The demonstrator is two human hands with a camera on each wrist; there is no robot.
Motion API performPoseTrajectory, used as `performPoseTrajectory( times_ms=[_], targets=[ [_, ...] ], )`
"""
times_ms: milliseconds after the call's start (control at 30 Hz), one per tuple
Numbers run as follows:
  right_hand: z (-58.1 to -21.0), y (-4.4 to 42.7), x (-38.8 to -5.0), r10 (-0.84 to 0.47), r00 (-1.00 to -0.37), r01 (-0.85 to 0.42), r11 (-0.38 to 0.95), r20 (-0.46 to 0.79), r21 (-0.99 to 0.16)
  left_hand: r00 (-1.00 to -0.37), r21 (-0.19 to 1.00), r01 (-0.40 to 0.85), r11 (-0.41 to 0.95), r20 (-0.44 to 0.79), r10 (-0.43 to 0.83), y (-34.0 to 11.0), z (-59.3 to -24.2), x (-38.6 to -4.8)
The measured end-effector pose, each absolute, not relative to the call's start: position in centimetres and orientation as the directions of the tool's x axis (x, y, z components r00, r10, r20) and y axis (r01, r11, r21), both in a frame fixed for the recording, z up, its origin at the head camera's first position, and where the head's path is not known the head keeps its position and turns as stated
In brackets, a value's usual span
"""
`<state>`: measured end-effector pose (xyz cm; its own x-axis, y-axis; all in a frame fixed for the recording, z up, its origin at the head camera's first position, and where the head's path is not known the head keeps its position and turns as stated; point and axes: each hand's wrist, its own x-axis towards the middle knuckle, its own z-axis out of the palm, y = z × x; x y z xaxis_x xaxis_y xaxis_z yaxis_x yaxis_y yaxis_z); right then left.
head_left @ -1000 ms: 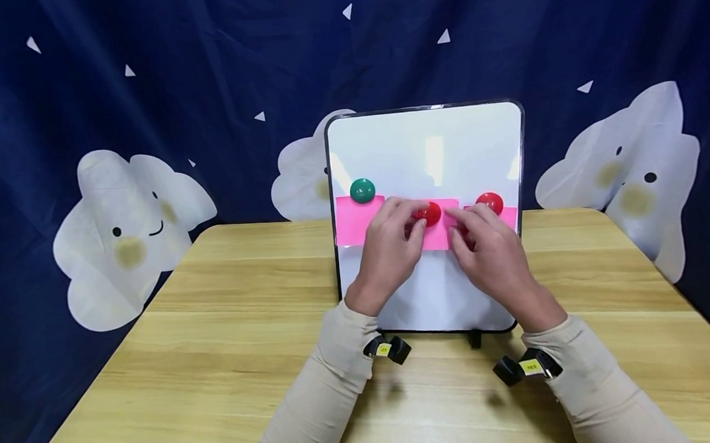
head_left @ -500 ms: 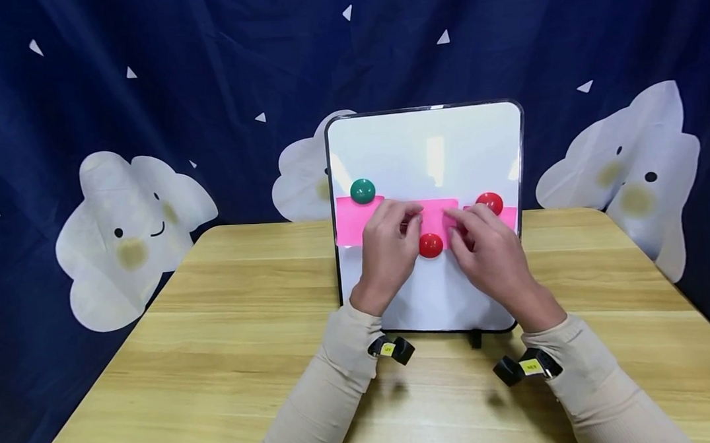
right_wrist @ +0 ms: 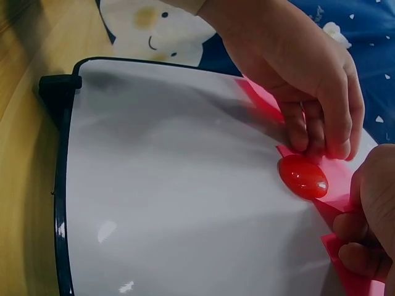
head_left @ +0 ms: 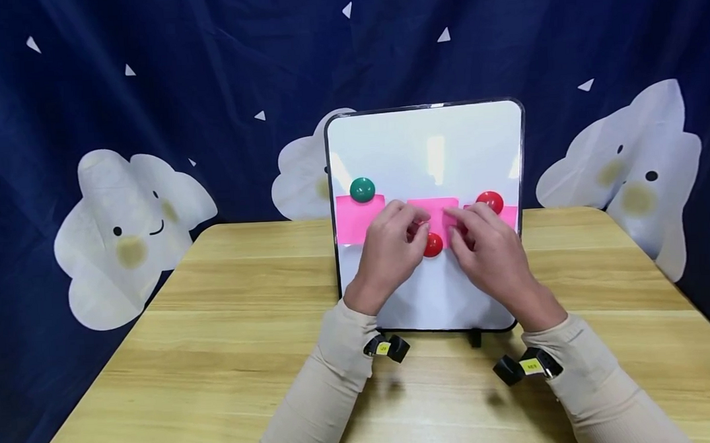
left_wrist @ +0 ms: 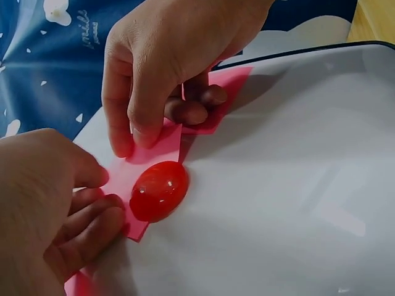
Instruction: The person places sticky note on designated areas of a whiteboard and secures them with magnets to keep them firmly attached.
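A small whiteboard [head_left: 387,151] stands on the table, with a pink paper note [head_left: 440,211] at its middle. On the note's lower edge sits a round red magnet [head_left: 433,245], seen close in the left wrist view [left_wrist: 159,191]. My left hand [head_left: 388,250] is at the note's left side, its index finger and thumb near the magnet and apart from each other. My right hand [head_left: 493,262] touches the note's right side with thumb and index fingertips. The left wrist view shows those right fingertips [left_wrist: 122,148] resting on the pink paper.
A green magnet [head_left: 362,190] sits on the top edge of the left pink note [head_left: 353,220]. Another red magnet [head_left: 490,202] is over the right pink note [head_left: 510,217], partly covered by my right hand. The wooden table [head_left: 216,307] meets a dark blue curtain [head_left: 234,48] behind.
The middle red magnet has gone from between my left fingertips, high on the note, down to its lower edge. My left hand has moved slightly right again; my right hand stays put.
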<state>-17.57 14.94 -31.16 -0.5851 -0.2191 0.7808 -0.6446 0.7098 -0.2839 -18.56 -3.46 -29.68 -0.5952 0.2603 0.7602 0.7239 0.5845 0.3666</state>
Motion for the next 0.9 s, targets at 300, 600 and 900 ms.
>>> performPoseTrajectory(
  times_ms=[300,600,900],
  targets=[
    [-31.2,14.8,-17.5,-0.223,-0.596,-0.638,0.715,0.771,-0.286,-0.688,0.281,0.628,0.726,0.636,0.350,-3.7,-28.9,-17.6],
    [-31.1,14.9,-17.5,-0.222,-0.594,-0.635,0.719,0.774,-0.282,-0.720,0.223,0.592,0.775,0.578,0.384,-3.6,-28.6,-17.3],
    [-31.1,14.9,-17.5,-0.220,-0.602,-0.631,0.720,0.767,-0.288,-0.731,0.186,0.582,0.792,0.546,0.409,-3.6,-28.6,-17.1]
  ],
)
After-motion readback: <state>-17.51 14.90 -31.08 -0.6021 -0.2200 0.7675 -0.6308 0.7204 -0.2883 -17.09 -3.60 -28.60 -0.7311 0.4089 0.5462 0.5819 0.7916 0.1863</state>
